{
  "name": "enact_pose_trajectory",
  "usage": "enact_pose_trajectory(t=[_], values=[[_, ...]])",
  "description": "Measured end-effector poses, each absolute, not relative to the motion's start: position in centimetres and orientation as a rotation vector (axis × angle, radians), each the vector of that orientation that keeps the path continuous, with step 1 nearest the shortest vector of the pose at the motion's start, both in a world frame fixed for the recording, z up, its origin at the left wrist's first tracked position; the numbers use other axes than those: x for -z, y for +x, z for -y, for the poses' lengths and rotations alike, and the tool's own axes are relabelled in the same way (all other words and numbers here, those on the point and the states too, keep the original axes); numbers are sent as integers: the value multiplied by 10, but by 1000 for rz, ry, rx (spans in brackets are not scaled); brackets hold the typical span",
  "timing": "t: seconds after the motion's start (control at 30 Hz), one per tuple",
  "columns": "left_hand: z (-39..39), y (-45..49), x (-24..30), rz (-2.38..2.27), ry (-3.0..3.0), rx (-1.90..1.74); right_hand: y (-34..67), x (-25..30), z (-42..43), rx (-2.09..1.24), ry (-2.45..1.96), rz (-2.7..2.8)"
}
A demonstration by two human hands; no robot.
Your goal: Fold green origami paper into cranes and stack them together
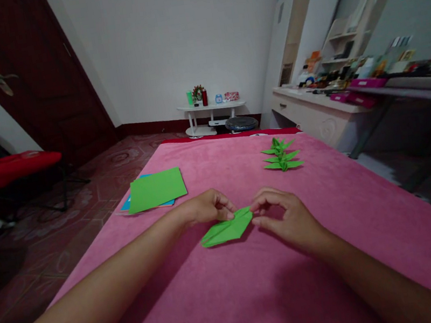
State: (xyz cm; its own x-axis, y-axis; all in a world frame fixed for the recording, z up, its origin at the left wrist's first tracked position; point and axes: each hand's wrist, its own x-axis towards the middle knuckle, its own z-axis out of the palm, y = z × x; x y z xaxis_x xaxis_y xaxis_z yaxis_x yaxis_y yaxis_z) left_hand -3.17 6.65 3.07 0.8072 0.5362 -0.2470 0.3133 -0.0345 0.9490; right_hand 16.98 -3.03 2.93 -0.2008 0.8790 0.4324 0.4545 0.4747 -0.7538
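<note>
Above the pink cloth (206, 310), two bare hands are working at a folded green paper (228, 230), which is lying near the middle of the cloth, between them, its long shape slanting from lower left to upper right; the left hand (208, 206) is bending over its far edge, the thumb resting on the paper and the fingers curling in close to it, so that it is gripping that edge; the right hand (288, 218) is reaching in at the other end, thumb and forefinger standing slightly apart and touching the right tip, though I cannot tell whether they are pinching it; beyond the left hand, a stack of paper sheets (156, 189) is lying with a green sheet uppermost and blue showing beneath; beyond the right hand, pointed green paper shapes (282, 163) are sitting close together in a row; farther off, a white table (210, 106) is standing against the wall, carrying small objects.
</note>
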Motion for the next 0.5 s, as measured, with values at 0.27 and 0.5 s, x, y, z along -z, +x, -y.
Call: enact_pose_trajectory(t=[0.27,0.5], values=[[-59,-10,-10,-514,2298,-383,168,-16,30,-258,-951,2483],[-33,-32,-13,-574,2483,-469,166,-2,24,-444,-1044,2400]])
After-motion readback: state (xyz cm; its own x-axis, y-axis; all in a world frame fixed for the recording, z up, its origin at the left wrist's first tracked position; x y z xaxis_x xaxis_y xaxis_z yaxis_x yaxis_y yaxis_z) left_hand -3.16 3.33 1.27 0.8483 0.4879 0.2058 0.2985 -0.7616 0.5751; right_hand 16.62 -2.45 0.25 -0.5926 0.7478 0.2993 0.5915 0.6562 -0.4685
